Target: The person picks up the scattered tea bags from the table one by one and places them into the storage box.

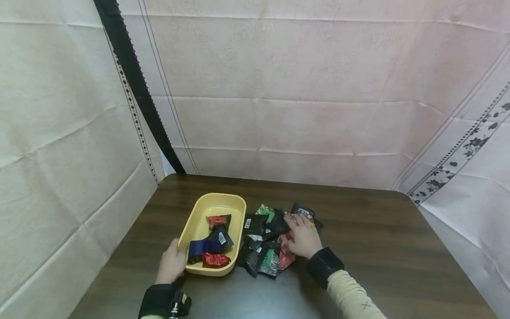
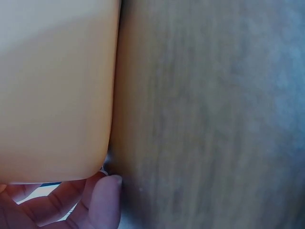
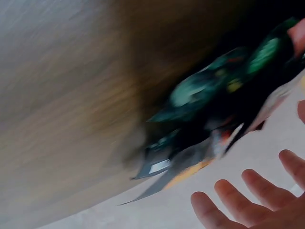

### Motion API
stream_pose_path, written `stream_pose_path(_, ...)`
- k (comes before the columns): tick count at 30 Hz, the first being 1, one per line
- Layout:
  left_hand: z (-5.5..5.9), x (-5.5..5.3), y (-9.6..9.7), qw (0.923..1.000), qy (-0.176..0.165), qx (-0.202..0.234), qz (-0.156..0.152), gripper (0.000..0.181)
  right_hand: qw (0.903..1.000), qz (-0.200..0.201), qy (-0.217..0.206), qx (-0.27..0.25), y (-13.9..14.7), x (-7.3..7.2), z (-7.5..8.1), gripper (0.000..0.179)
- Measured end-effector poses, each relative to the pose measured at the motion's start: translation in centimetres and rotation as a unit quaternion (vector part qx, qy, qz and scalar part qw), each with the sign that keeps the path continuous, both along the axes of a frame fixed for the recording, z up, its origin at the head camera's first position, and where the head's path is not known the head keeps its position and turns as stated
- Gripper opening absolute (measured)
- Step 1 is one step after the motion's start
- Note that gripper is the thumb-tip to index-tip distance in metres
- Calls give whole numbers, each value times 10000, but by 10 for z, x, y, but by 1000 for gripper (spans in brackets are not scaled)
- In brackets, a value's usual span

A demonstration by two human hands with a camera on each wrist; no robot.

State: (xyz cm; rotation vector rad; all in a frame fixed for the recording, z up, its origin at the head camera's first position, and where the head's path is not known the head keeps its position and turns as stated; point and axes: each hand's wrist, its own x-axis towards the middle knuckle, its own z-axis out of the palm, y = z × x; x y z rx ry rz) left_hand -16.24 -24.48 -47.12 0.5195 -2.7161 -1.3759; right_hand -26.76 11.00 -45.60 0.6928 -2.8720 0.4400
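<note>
Here, held the near left part of the yellow tray [image 1: 213, 207] in the left grip [image 1: 171, 262], with fingers curled round its side and against its corner. Angled that wrist in from the near edge, with a black band [image 1: 157, 297] round it. Spread the right grip [image 1: 305, 237] palm down above the right side of a heap of packets [image 1: 272, 241], with the thumb beside a pinkish-red packet [image 1: 285, 256] and the fingertips near a dark packet with orange print [image 1: 303, 210]. Had this grip released, with fingers parted and nearly straight in the right wrist view. Could not tell light contact from a slight gap under the fingertips. Slanted the right forearm in from the near right, in a cream sleeve [image 1: 352, 296]. Had the tray upright on the brown desk [image 1: 370, 248], just left of the heap. Saw in it a small orange-red packet [image 1: 216, 220] toward the far end, a labelled dark packet [image 1: 225, 244] beside it, a dark blue packet [image 1: 197, 250] on the left and a shiny red packet [image 1: 216, 261] at the near end. Saw pale creased cloth [image 1: 295, 124] beyond the desk's far edge.
</note>
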Motion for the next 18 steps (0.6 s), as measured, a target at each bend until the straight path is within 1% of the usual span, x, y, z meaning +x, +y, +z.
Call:
stream_pose_path(2,0,0,0,10000,-1,4,1,28,10000,-83,22,37,6,-4,-2,69)
stream_pose_path(6,-1,1,-1,10000,-18,9,-4,26,9995,-176,32,273,20,-15,-10,74)
stream_pose_path(10,-1,2,0,10000,-38,66,1,25,9994,-102,-127,312,32,-25,-16,80)
stream_pose_path(12,-3,1,0,10000,-19,64,-21,26,9991,-26,-306,278,37,-29,-16,83)
stream_pose_path(14,-4,1,0,10000,15,40,-29,27,9980,46,-582,235,39,-33,-17,87)
stream_pose_path(18,-4,1,0,10000,45,8,-29,29,9929,147,-1148,283,39,-41,-14,90)
